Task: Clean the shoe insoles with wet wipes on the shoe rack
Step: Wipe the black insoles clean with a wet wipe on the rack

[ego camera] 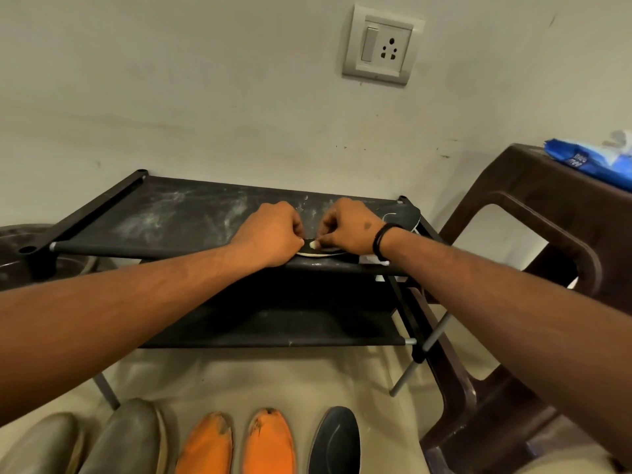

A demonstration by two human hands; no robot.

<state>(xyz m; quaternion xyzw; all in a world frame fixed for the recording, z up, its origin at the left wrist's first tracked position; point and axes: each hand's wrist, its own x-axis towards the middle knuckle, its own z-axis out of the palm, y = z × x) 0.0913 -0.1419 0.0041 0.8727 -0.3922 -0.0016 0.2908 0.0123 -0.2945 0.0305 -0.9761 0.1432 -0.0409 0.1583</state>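
Note:
A black two-shelf shoe rack [164, 217] stands against the wall. On the front edge of its top shelf lies a pale insole [316, 254], mostly hidden under my hands. My left hand [270, 234] has its fingers curled down onto the insole. My right hand [349, 227], a black band on its wrist, pinches a small white piece [313, 245], apparently a wipe, just above the insole. A dark shoe [402, 213] sits on the shelf behind my right wrist. A blue pack of wet wipes [588, 162] lies on a brown plastic chair [533, 213] at the right.
Several shoes line the floor in front: two grey ones [85, 439], an orange pair [236, 443] and a dark shoe [337, 439]. A wall socket [383, 44] is above the rack. A dark round basin [20, 248] sits left of the rack. White scraps [374, 260] lie by my right wrist.

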